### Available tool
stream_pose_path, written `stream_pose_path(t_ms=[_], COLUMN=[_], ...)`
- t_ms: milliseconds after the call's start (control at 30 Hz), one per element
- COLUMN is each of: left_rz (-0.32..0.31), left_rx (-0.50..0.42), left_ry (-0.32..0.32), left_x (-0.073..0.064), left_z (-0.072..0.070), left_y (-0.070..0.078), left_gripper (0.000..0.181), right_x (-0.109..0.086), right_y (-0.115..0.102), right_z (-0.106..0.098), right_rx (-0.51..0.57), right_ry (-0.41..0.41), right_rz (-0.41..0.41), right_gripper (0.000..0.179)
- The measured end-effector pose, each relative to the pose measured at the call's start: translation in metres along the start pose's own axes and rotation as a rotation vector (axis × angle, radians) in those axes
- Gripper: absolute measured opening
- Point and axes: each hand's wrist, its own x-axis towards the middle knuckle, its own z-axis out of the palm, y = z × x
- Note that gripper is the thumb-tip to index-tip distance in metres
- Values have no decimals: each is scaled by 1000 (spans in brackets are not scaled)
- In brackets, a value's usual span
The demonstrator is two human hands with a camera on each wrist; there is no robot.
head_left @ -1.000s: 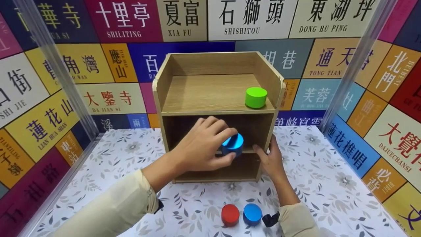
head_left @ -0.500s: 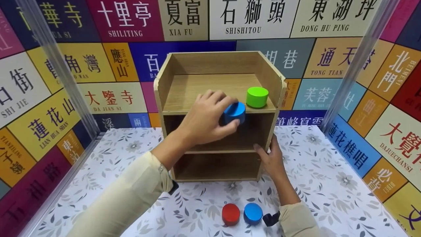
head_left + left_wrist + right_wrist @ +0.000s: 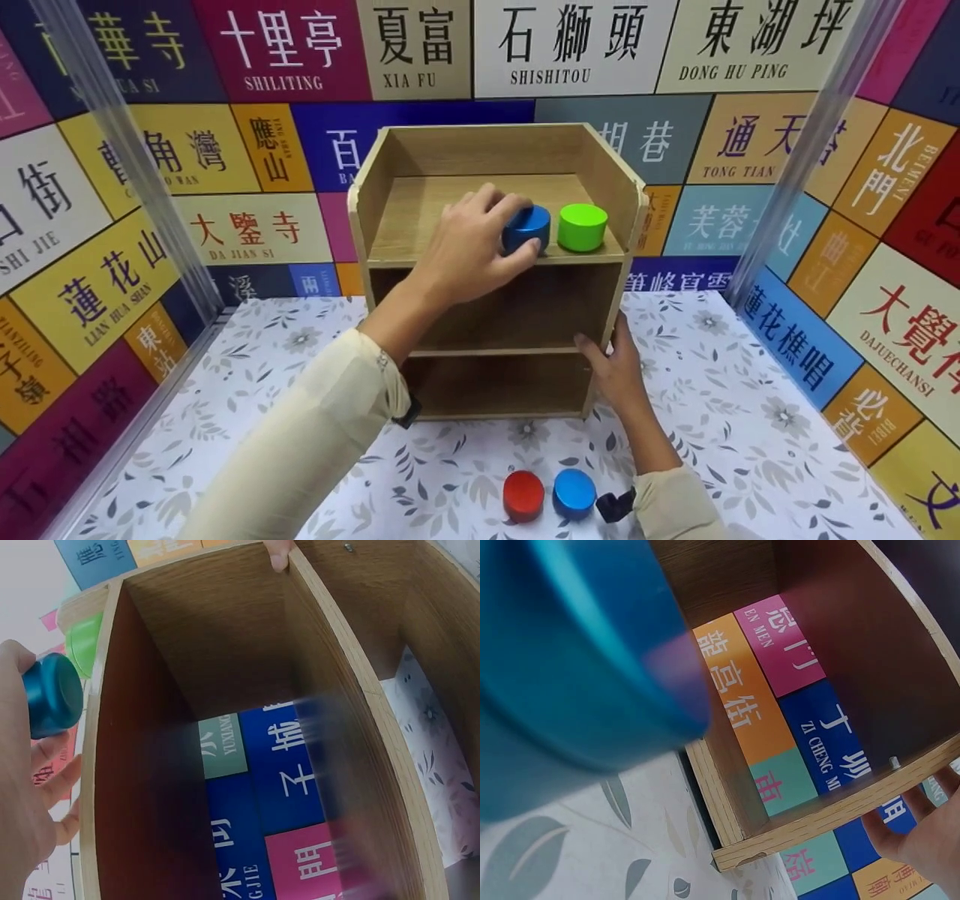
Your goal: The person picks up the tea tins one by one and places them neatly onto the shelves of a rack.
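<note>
My left hand [image 3: 472, 244] pinches a blue cylinder [image 3: 528, 231] between thumb and fingers at the front edge of the shelf unit's top. In the left wrist view the blue cylinder [image 3: 54, 694] shows beside the thumb. Just right of it, a bright green cylinder [image 3: 582, 227] stands on the top board. My right hand [image 3: 616, 367] grips the right side panel of the wooden shelf unit [image 3: 495, 352], its thumb at the front edge by the middle board. Its other fingers lie mostly hidden behind that panel.
On the flowered tablecloth [image 3: 300, 450] before the unit stand a red cylinder [image 3: 523, 496] and a second blue cylinder [image 3: 574, 493], close to the right sleeve. Walls with coloured name panels [image 3: 570, 45] enclose the table behind and at both sides.
My left hand has lifted the blue cylinder from in front of the middle board up to the top board, beside the green one. The right hand keeps its grip on the side panel.
</note>
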Motion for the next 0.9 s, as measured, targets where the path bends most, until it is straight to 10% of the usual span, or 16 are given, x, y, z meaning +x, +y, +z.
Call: stream_pose_path(t_ms=[500, 900], left_rz=[-59, -71], left_rx=[-26, -24], left_ry=[-29, -34], left_x=[4, 7], left_z=[11, 14], left_y=[-2, -6], left_gripper=[48, 46], right_x=[-13, 2], right_y=[-35, -1], right_z=[0, 0], right_rx=[28, 17], right_ry=[-30, -10], right_rz=[8, -6], right_gripper=[72, 73])
